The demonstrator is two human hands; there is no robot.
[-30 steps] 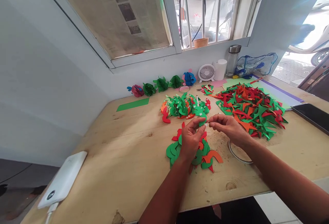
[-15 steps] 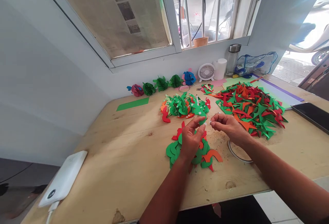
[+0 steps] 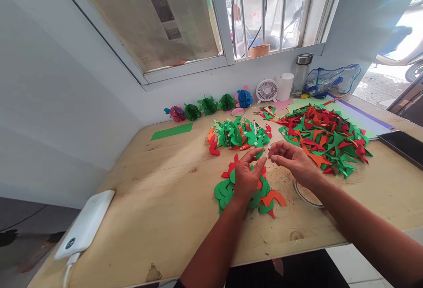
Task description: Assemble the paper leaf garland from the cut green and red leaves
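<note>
Fingers of both your hands meet above the middle of the wooden table (image 3: 158, 200), tips almost touching. Your left hand (image 3: 246, 178) is raised with thumb and forefinger narrowed toward each other; a small green paper piece (image 3: 260, 153) shows just behind those fingertips, but whether they actually grip it cannot be told. Your right hand (image 3: 292, 162) comes in from 3 o'clock, thumb and forefinger pinched narrow on a tiny white scrap (image 3: 269, 148), too small to identify.

Directly under your left hand lies a small heap of green, red and orange curved paper cutouts (image 3: 224, 193). At 12 o'clock from your hands sits a second heap, mostly green (image 3: 236, 134). At 2 o'clock spreads the largest pile of red, green and orange offcuts (image 3: 325, 138). Under your right wrist, at 4 o'clock, a thin ring (image 3: 306, 196) lies flat on the wood.

Along the wall at 12 o'clock stands a row of finished paper balls (image 3: 208, 105), green, red and blue. Beside them, toward 1 o'clock, are a small white fan (image 3: 267, 90), a white cup (image 3: 284, 86) and a steel-capped bottle (image 3: 302, 73). A green paper strip (image 3: 172, 131) lies at 10 o'clock. A white power bank (image 3: 86, 224) rests at 8 o'clock near the table edge. A dark tablet (image 3: 405, 145) sits at 3 o'clock.
</note>
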